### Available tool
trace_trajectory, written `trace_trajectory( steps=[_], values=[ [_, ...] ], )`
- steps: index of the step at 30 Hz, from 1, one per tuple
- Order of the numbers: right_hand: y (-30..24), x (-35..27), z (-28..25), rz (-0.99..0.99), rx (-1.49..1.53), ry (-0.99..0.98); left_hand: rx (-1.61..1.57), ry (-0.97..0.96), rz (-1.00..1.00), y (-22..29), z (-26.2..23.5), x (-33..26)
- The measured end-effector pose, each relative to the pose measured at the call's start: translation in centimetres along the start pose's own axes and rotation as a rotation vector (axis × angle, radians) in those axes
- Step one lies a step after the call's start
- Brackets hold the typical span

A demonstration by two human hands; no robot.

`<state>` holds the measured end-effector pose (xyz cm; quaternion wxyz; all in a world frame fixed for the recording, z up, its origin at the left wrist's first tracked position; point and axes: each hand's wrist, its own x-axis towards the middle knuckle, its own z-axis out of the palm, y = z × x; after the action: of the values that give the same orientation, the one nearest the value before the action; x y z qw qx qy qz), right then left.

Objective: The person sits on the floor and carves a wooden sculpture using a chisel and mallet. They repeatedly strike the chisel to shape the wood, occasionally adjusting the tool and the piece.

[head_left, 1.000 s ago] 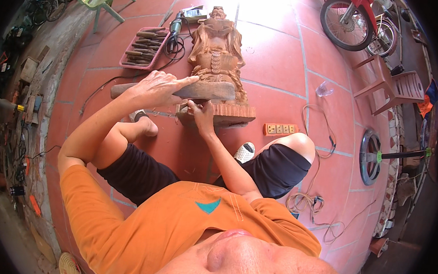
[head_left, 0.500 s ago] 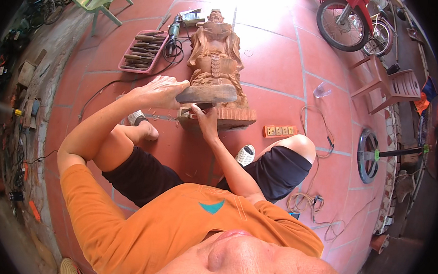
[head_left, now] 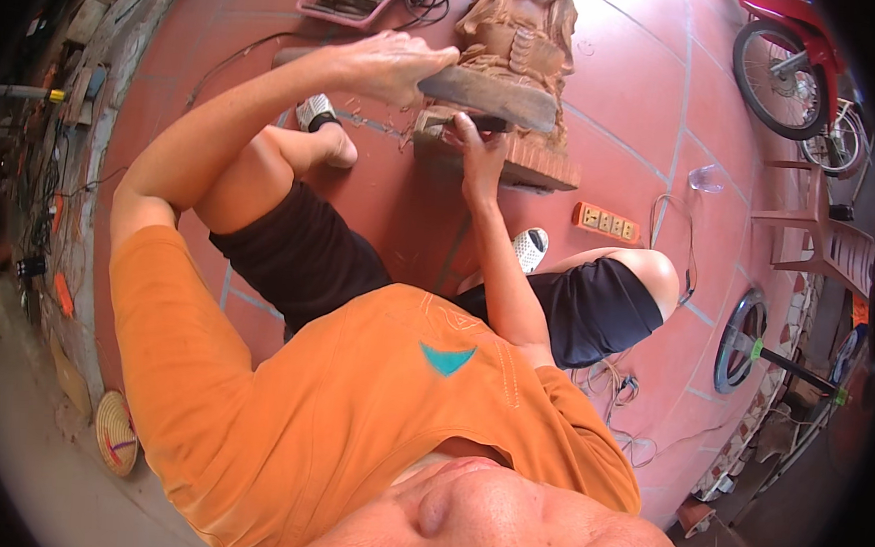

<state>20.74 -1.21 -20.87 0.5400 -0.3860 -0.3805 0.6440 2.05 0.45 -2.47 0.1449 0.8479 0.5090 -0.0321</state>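
Observation:
A carved wooden statue (head_left: 526, 53) of a robed figure stands upright on its block base (head_left: 544, 167) in front of me; its top is cut off by the picture's edge. My left hand (head_left: 402, 68) is closed on a long, flat wooden mallet (head_left: 493, 96), which lies across the lower front of the carving. Just below the mallet is my right hand (head_left: 483, 154), thumb up and fingers curled at the base. What it grips is mostly hidden by the mallet and the fingers. I cannot tell whether the mallet touches the statue.
Several chisels lie in a pink tray (head_left: 373, 14) beyond my left arm, beside a coiled black cable (head_left: 426, 2). An orange power strip (head_left: 606, 223) sits right of the base. Farther right are a clear cup (head_left: 705, 178), a plastic chair (head_left: 840, 248) and a red motorbike (head_left: 786, 69).
The view has shifted, so the statue and tray sit higher and farther right, with the statue's head out of frame. Both hands keep their grip near the base.

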Motion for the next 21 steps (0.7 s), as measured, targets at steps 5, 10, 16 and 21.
trace_trajectory(
  steps=[5,10,16,21],
  values=[
    [0.7,0.0,-0.9,0.139,0.125,0.037,0.073,-0.007,-0.055,-0.9,0.0,0.3],
    [0.7,0.1,-0.6,0.154,0.164,0.068,0.025,0.123,-0.024,-1.0,-0.5,-0.1],
    [0.5,0.0,-0.9,0.189,0.32,0.016,-0.017,0.18,-0.025,-0.7,-1.5,-0.2],
    [0.7,-0.5,-1.0,0.161,0.279,0.034,-0.009,0.256,0.03,-1.0,-1.0,-0.6]
  ],
)
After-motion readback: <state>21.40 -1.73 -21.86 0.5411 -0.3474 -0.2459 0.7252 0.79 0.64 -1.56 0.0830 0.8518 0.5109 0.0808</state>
